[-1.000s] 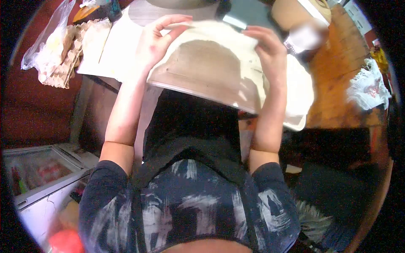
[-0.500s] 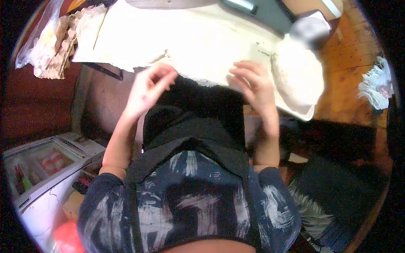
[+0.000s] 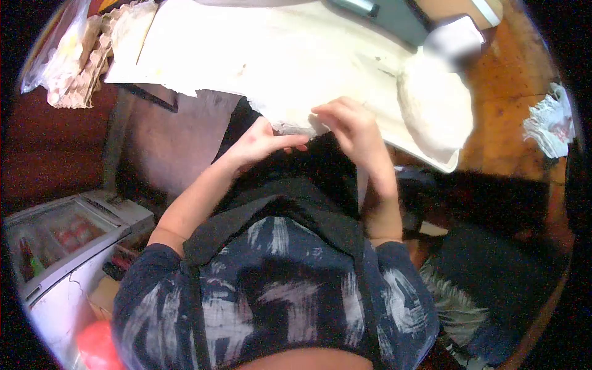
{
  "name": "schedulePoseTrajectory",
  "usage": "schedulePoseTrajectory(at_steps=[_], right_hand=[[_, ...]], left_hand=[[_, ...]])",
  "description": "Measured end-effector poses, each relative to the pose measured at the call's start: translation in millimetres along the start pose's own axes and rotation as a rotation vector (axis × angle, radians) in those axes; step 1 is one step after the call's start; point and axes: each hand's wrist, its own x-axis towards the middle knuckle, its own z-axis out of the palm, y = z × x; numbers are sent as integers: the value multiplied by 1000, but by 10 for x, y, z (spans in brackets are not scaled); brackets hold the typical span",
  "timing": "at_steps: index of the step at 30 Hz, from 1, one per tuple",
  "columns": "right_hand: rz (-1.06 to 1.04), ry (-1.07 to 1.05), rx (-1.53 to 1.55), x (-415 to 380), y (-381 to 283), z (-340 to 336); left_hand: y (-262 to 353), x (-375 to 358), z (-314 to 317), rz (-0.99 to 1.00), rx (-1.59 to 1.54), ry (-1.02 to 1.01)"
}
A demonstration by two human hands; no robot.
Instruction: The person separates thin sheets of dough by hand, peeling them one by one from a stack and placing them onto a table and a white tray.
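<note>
At the near edge of a whitish, flour-pale work surface (image 3: 203, 46), my left hand (image 3: 262, 143) is cupped low, its thumb stretched toward the right and its other fingertips partly hidden below. My right hand (image 3: 353, 131) is just to the right, bent over the same edge with fingers and thumb apart. A narrow gap separates the two hands, and I make out nothing held in either. To the right of my right hand lies a large pale rounded mass (image 3: 435, 105), too bright to show detail.
Egg cartons (image 3: 83, 74) and clear plastic sit at the far left. A dark green panel (image 3: 394, 21) bears a metallic object (image 3: 354, 6). A blurred round object (image 3: 455, 42) and a crumpled light cloth (image 3: 550, 126) are at the right. A glass-topped freezer (image 3: 68, 240) stands lower left.
Both hands have moved inward and closer together. My left hand went right and down to the surface's edge; my right hand shifted slightly left.
</note>
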Motion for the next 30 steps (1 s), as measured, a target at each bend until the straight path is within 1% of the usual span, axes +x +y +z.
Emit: schedulePoseTrajectory(at_steps=[4, 6, 10, 13, 15, 16, 19, 21, 25, 27, 30], right_hand=[[31, 12, 32, -27, -33, -12], [60, 26, 54, -48, -38, -18], [58, 34, 46, -79, -41, -47], [5, 45, 17, -80, -42, -27], [-136, 48, -121, -48, -88, 15], [-135, 48, -119, -33, -107, 39], [-221, 60, -174, 11, -99, 133], [-238, 69, -212, 28, -100, 157], [-263, 89, -310, 50, -119, 183], [-265, 74, -325, 60, -113, 194], [-261, 69, -359, 76, -91, 229]], left_hand=[[16, -6, 38, -7, -77, 44], [-13, 12, 38, 29, -127, 53], [18, -18, 17, 13, -124, 48], [28, -28, 10, 33, -112, 44], [21, -34, 9, 89, -96, 27], [27, -40, 12, 87, -96, 27], [51, -57, 13, 142, -84, 41], [48, -54, 1, 172, -67, 41], [93, -64, 7, 139, -13, 51], [106, -52, 2, 178, 33, 44], [115, -58, 8, 175, 34, 51]])
